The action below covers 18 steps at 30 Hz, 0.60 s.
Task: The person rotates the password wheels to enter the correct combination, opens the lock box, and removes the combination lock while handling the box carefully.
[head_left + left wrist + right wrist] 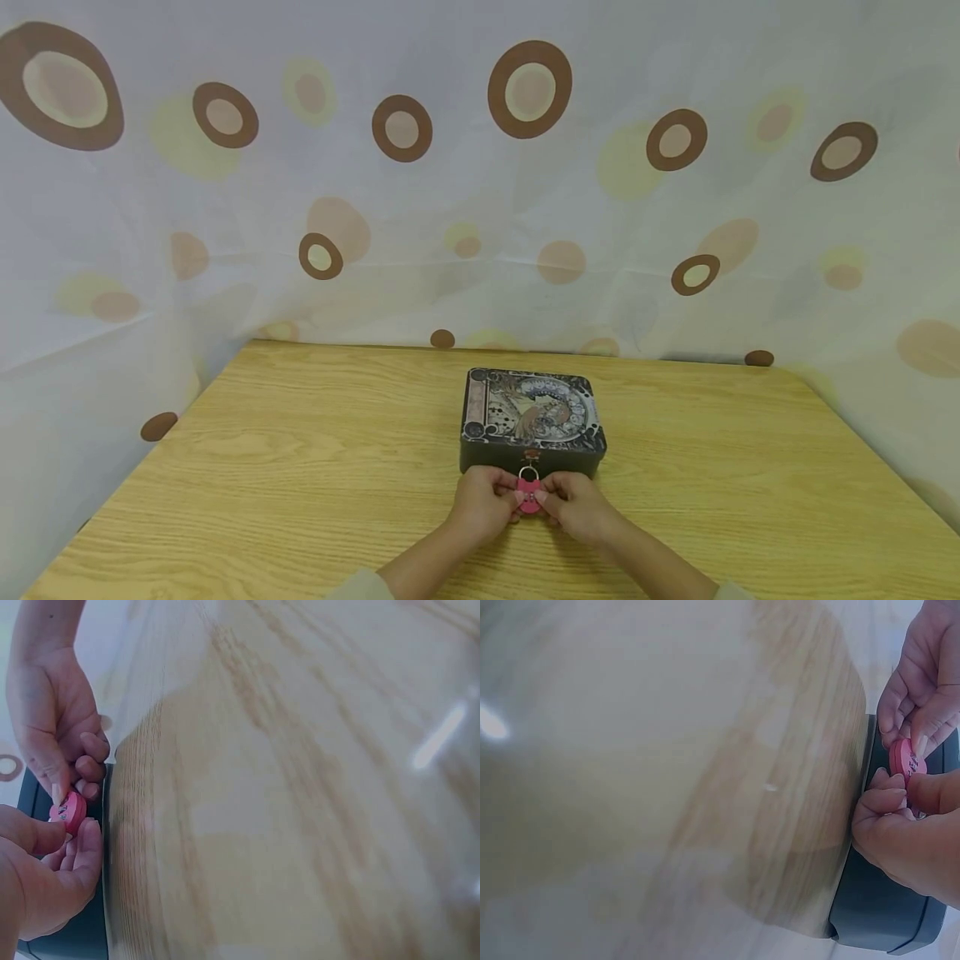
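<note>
A pink combination padlock (529,496) with small number dials is held at the front of a dark tin box (531,408) with an ornate printed lid. Its metal shackle (528,472) points up, close to the box's front latch (531,456). My left hand (482,503) pinches the padlock's left side between thumb and fingers. From the right, my right hand (582,508) grips the other side, its thumb on the padlock's face by the dials. Both wrist views show the thumbs on the pink body (69,813), and the fingers partly hide it.
The box stands on a wood-grain table (322,467), its lid down. Behind and at both sides of the table hangs a pale curtain (465,192) patterned with brown, peach and yellow ovals.
</note>
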### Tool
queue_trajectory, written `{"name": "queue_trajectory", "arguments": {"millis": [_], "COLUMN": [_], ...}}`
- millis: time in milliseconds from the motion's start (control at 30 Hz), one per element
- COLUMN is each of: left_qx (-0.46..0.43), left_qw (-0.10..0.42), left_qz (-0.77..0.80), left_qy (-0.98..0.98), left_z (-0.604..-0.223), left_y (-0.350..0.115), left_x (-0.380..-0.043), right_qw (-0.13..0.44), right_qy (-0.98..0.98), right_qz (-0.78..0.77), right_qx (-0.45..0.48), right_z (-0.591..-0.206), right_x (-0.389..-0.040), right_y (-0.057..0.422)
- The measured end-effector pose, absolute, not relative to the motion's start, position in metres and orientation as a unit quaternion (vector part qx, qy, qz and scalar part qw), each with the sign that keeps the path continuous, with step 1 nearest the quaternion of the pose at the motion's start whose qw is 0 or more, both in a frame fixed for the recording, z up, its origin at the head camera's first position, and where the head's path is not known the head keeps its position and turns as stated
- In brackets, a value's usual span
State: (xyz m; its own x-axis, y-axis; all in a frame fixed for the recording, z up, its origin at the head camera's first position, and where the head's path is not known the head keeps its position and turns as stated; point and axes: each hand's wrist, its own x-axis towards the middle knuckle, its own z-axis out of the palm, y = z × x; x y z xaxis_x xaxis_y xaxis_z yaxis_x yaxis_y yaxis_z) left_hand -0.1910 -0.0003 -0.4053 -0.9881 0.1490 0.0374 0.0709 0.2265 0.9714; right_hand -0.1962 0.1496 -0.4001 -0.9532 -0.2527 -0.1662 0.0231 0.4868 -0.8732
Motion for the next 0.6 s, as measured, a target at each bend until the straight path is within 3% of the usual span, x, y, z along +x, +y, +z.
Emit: {"name": "queue_trajectory", "arguments": {"millis": [600], "left_qx": [0.074], "left_qw": [0.031], "left_qz": [0.607], "left_qy": [0.791], "left_z": [-0.4032], "left_y": [0.0001], "left_x": [-0.1908], "right_qw": [0.144], "right_qy": [0.85], "right_qz": [-0.502], "right_qx": [-0.069], "right_z": [-0.4], "right_x": [-0.1967], "right_y": [0.1489]}}
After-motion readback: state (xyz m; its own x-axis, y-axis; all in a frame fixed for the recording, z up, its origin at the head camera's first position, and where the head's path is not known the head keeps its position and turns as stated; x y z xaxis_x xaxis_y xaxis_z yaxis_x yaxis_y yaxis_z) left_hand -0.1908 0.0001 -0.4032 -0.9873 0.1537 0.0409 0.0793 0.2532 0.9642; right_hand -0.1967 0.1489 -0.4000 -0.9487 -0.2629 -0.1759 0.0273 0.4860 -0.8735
